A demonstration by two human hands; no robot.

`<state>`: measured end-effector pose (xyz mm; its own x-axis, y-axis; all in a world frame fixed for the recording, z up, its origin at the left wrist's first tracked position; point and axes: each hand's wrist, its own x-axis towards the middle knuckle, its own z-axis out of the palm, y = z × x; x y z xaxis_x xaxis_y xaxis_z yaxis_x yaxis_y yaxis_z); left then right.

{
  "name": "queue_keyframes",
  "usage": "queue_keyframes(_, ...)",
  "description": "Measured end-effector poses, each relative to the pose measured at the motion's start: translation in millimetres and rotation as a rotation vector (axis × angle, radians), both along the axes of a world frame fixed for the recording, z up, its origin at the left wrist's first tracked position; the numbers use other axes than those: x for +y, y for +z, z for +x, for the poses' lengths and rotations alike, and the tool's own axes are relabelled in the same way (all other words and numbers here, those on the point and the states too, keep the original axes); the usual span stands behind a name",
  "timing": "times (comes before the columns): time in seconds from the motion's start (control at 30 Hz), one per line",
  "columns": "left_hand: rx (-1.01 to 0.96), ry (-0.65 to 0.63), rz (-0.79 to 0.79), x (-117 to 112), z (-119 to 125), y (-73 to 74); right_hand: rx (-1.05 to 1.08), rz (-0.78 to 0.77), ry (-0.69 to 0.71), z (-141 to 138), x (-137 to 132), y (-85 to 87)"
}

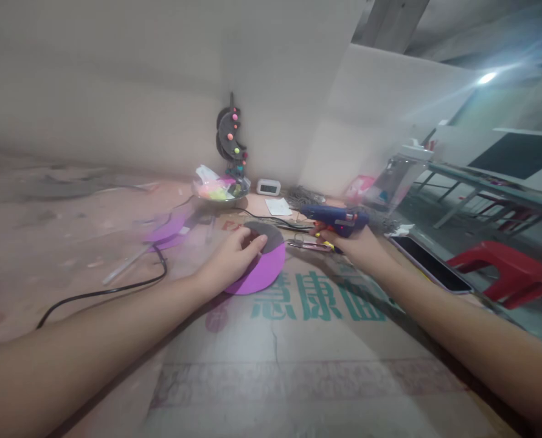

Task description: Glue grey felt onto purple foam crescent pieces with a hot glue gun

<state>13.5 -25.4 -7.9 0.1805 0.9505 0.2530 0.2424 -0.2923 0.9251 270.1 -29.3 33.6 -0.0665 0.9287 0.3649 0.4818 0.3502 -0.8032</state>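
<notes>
My left hand (241,258) is closed at the edge of a round purple sheet (261,274) with a dark grey round piece (271,236) on its far part. The thumb lies across the grey piece; the other fingertips are partly hidden. My right hand (339,240) is wrapped round a blue glue gun (332,218), whose nozzle points left, above the far right of the purple sheet. Just below the glue gun lies a slim shiny tool (309,245), too blurred to name. Both hands are over a flattened printed cardboard (271,389).
Behind stand a clear bowl (222,193) of colourful scraps, a dark crescent-shaped ornament (229,134) and a small white digital clock (269,187). Another purple piece (168,228) and a black cable (106,295) lie left. A phone (430,263), clear bottle (398,176) and red stool (503,271) are right.
</notes>
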Motion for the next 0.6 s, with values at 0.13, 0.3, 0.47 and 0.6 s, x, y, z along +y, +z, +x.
queue_keyframes(0.13, 0.156, -0.033, 0.102, -2.9, -3.0, 2.3, -0.112, 0.055, -0.176, -2.5, -14.3, -20.1)
queue_keyframes(0.3, 0.163, -0.019, 0.109, -4.2, -4.8, 5.1, -0.152, 0.095, -0.187, -3.5, -22.3, -27.1)
queue_keyframes(0.47, 0.146, -0.014, 0.095, -2.5, -5.0, 4.7, -0.191, 0.110, -0.171, -5.4, -26.7, -20.6)
queue_keyframes(0.6, 0.132, 0.015, 0.122, -0.3, -5.3, 3.6, -0.241, 0.148, -0.179, -5.8, -28.4, -20.5)
